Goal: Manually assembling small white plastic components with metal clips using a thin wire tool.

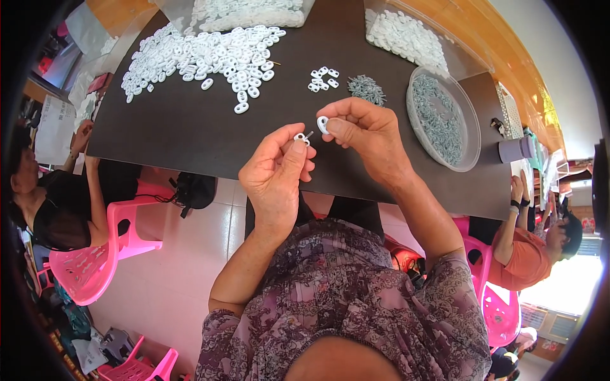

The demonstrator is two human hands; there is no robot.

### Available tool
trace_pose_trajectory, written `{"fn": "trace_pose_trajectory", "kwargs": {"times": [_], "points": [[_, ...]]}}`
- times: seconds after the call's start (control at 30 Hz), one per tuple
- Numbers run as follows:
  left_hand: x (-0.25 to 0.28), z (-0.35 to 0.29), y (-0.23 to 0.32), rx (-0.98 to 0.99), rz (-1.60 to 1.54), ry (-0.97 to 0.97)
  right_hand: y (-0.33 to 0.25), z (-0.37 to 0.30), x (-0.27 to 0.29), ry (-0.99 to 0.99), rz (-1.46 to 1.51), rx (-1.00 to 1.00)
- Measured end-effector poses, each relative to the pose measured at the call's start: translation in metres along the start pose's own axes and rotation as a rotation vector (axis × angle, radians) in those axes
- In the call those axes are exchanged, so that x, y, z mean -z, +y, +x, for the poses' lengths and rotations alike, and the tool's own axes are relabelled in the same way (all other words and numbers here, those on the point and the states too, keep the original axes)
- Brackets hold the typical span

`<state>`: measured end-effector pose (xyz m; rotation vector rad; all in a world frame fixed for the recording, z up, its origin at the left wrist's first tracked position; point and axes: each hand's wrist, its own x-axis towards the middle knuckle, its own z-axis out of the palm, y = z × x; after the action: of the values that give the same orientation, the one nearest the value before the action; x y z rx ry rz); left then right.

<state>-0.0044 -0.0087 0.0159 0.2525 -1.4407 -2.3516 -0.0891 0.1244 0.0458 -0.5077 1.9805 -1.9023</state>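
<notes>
Over the near edge of the dark table (190, 133), my left hand (274, 171) pinches a small white plastic piece (300, 137) between thumb and fingers. A thin grey screw (309, 134) sticks out of that piece toward the right. Close beside it, my right hand (370, 136) grips a white oval plastic piece (322, 124) with holes, held upright by thumb and forefinger. The two pieces are apart. Beyond my hands lie several small white two-holed pieces (333, 83) and a little heap of grey screws (366, 91).
A large pile of white ovals (216, 56) spreads at the far left, before a clear box (305, 14). Another clear box (368, 46) holds white pieces. A round tub (414, 120) of screws stands right, near a grey cup (516, 150). People sit left (63, 203) and right (527, 260).
</notes>
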Motion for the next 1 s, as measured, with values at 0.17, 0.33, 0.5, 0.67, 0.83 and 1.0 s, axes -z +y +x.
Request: {"fn": "trace_pose_trajectory", "kwargs": {"times": [0.17,0.33,0.5,0.67,0.83,1.0], "points": [[-0.005,-0.003,-0.002,0.016,0.016,-0.011,0.004,-0.004,0.002,0.027,-0.011,0.038],[-0.008,-0.004,-0.002,0.024,0.058,-0.008,0.004,-0.006,0.001,0.033,-0.017,0.088],[-0.010,-0.004,-0.002,0.032,0.087,-0.006,0.004,-0.005,-0.001,0.062,-0.038,0.109],[-0.010,-0.004,-0.003,0.040,0.106,0.010,0.007,-0.005,-0.003,0.065,-0.059,0.117],[-0.011,-0.004,-0.003,0.028,0.122,0.043,0.009,-0.004,-0.004,0.067,-0.083,0.141],[-0.009,-0.004,-0.005,0.035,0.106,0.035,0.010,-0.005,-0.008,0.088,-0.098,0.183]]}}
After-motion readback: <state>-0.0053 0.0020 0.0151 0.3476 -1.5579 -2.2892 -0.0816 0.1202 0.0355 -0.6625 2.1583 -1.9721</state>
